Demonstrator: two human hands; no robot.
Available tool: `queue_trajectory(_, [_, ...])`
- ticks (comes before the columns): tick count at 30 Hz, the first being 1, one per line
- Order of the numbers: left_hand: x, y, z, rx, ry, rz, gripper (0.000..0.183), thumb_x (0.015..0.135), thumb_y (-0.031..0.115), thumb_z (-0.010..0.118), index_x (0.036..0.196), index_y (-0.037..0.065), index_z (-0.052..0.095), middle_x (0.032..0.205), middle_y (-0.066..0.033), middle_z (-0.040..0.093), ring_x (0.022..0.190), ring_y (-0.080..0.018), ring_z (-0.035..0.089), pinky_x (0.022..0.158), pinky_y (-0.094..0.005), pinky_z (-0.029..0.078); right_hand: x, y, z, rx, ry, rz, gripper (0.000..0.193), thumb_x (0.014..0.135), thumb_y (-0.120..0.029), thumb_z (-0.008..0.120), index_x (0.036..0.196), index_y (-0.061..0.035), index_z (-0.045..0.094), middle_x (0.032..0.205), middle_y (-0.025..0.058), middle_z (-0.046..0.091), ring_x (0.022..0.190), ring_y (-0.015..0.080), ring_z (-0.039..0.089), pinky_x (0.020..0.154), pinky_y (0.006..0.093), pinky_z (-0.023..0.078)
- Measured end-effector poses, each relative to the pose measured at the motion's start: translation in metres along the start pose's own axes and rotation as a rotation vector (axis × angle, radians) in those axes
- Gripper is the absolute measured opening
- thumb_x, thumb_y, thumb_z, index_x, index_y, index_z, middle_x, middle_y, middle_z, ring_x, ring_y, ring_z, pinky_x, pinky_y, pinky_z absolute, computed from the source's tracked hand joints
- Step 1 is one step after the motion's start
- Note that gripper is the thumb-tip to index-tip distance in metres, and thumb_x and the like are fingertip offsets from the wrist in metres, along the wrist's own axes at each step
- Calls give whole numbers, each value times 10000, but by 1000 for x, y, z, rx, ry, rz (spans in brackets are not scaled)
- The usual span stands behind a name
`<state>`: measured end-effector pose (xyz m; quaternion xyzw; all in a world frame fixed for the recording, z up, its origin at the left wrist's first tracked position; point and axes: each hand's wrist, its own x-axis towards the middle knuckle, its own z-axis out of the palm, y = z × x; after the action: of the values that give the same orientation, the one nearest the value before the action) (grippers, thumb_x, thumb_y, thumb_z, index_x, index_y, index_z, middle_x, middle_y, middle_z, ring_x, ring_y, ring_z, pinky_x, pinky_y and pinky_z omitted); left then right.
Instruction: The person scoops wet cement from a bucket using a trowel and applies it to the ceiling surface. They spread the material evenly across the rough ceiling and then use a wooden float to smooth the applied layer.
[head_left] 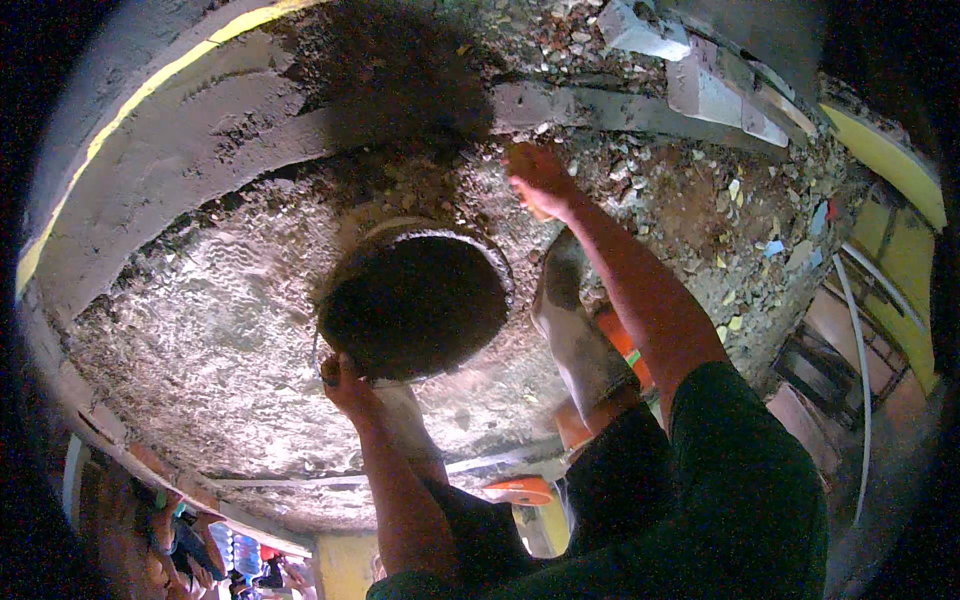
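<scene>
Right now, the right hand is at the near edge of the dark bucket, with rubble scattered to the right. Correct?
Not quite: the head view shows the left hand at the near edge of the dark bucket; the right hand is farther out, apart from it. Rubble is scattered to the right.
</scene>
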<state>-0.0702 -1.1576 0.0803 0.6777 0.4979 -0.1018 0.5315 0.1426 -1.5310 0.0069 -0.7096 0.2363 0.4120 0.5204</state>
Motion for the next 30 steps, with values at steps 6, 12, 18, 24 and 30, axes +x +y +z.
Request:
queue_trajectory(6, [-6,-8,-7,-51,37,-31,173,879,192,608,982,65,551,932,-46,572,844,-178,545,668,-339,490,97,-47,69,-342,75,-546,227,896,-276,557,982,-68,577,728,75,573,597,166,528,568,359,451])
queue_trajectory(12, [-2,1,5,-205,58,-106,120,872,139,607,952,66,556,920,-35,571,841,-155,541,699,-335,489,91,-24,18,77,1,-210,248,856,-211,621,1023,-46,543,700,19,530,568,122,506,485,300,422])
queue_trajectory(18, [-4,20,8,-155,-12,-123,114,880,133,601,961,66,559,925,-45,570,846,-156,541,712,-334,493,76,-15,36,-52,187,-480,349,823,-257,657,1056,-36,521,732,53,547,577,135,521,494,310,430])
queue_trajectory(24, [-10,30,14,-174,80,-234,167,875,146,607,1009,72,539,988,-56,572,873,-173,552,674,-360,504,134,-84,45,-221,71,-234,377,821,-321,636,1040,-31,531,789,114,584,653,253,576,609,417,467])
queue_trajectory(30, [-5,28,10,-172,42,-239,190,867,169,613,1011,73,537,984,-54,574,881,-190,562,660,-365,525,94,-60,0,290,158,-175,280,813,-313,634,955,-101,519,689,42,501,541,176,541,472,354,441])
